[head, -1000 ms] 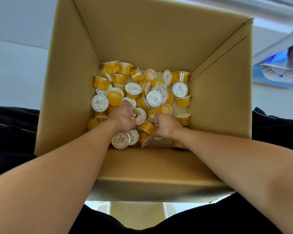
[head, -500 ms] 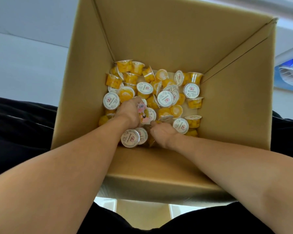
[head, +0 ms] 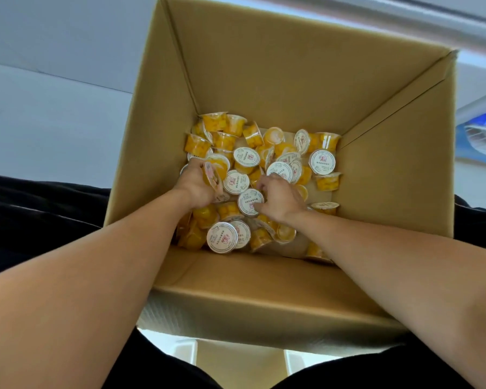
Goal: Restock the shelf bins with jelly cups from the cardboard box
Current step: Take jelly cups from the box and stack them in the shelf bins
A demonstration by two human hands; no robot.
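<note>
A deep cardboard box [head: 264, 66] stands open in front of me, its bottom covered with several yellow jelly cups [head: 225, 133] with white round lids. Both my arms reach down into it. My left hand [head: 194, 183] is closed around a jelly cup [head: 212, 175] tilted on its side, lid facing right. My right hand [head: 281, 196] is curled over the pile, its fingers gripping a white-lidded cup [head: 250, 202]. Some cups lie hidden under my hands.
The box's tall walls surround both hands; its near wall [head: 250, 284] crosses under my forearms. Dark clothing [head: 40, 214] lies left and right of the box. A blue object [head: 483, 136] shows at the far right. Pale floor [head: 54, 108] lies beyond.
My left hand has moved up and left in the pile with a cup in it. My right hand has shifted further in, onto a white-lidded cup.
</note>
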